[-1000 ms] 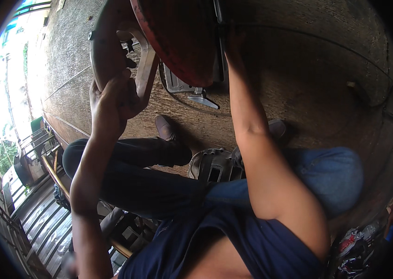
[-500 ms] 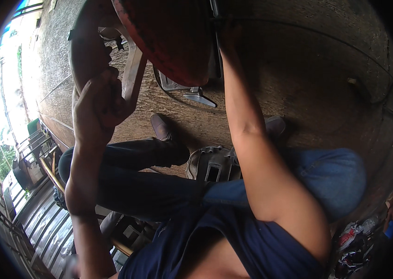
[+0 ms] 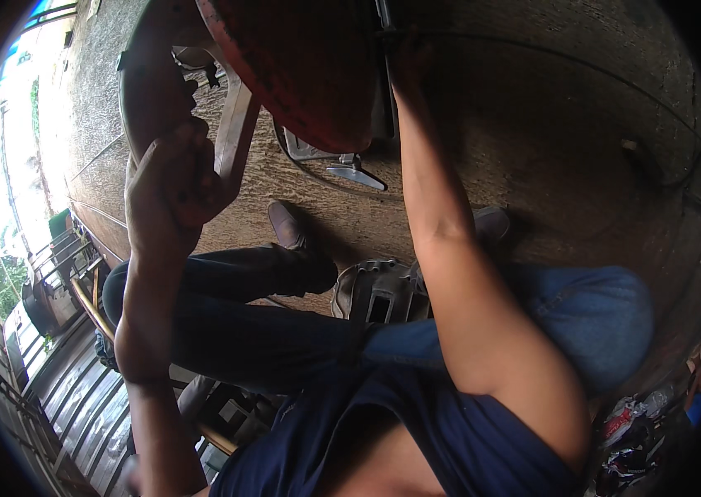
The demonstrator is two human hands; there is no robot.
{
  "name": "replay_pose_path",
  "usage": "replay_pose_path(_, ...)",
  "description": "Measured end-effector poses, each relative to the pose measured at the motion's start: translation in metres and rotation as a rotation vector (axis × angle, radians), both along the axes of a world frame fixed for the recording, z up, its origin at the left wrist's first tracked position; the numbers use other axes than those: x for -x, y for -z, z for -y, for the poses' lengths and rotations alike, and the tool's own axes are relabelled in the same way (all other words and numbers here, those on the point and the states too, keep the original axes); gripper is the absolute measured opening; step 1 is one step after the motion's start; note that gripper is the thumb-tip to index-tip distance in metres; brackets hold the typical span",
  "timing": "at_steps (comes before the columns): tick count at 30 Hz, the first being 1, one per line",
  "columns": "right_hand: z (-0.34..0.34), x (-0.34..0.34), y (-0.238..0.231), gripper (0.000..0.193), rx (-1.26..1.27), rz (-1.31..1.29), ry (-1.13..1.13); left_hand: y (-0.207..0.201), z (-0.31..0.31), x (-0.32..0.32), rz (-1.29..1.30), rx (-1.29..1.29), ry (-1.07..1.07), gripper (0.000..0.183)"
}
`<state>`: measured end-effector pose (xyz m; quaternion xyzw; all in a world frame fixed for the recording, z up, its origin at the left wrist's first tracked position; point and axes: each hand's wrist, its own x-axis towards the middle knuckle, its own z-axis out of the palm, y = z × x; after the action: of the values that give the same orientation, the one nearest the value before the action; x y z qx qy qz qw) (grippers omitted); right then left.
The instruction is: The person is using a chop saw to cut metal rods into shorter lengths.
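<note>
At the upper left my left hand (image 3: 176, 178) is closed around the lower end of a curved grey piece (image 3: 152, 91) with a notched inner edge. A straight, angled bar (image 3: 237, 124) runs beside it, close to my fingers. Right of these hangs a large red rounded body (image 3: 301, 79) with a worn rim; its top lies outside the picture. My right arm reaches forward along the dark upright edge (image 3: 386, 83) of that body. In deep shadow, my right hand (image 3: 410, 60) is at this edge, and its fingers cannot be made out.
Under the red body sit a metal base (image 3: 309, 147) and a shiny pointed foot (image 3: 356, 174). A cable (image 3: 533, 48) crosses the brown floor at right. A round cast-metal part (image 3: 353, 290) lies between my legs. Slatted metal (image 3: 77, 414) stands at lower left, plastic packets (image 3: 628, 431) at lower right.
My left hand and the curved grey piece have shifted very slightly to the left. My right arm stays in place.
</note>
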<state>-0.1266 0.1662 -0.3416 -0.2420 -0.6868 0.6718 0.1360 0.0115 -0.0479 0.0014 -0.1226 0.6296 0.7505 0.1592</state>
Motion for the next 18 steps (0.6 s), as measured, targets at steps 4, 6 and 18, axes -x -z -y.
replay_pose_path(4, 0.001, 0.004, 0.005, 0.061, -0.075, 0.086, 0.018, 0.000, 0.000, 0.000, -0.007, 0.116, -0.007, 0.035)
replay_pose_path(6, 0.001, 0.005, 0.009, 0.058, -0.077, 0.118, 0.018, 0.000, -0.003, 0.000, 0.022, 0.072, -0.064, 0.031)
replay_pose_path(18, 0.003, 0.006, 0.021, 0.062, -0.078, 0.064, 0.033, -0.003, -0.005, 0.001, 0.010, 0.023, -0.006, 0.023)
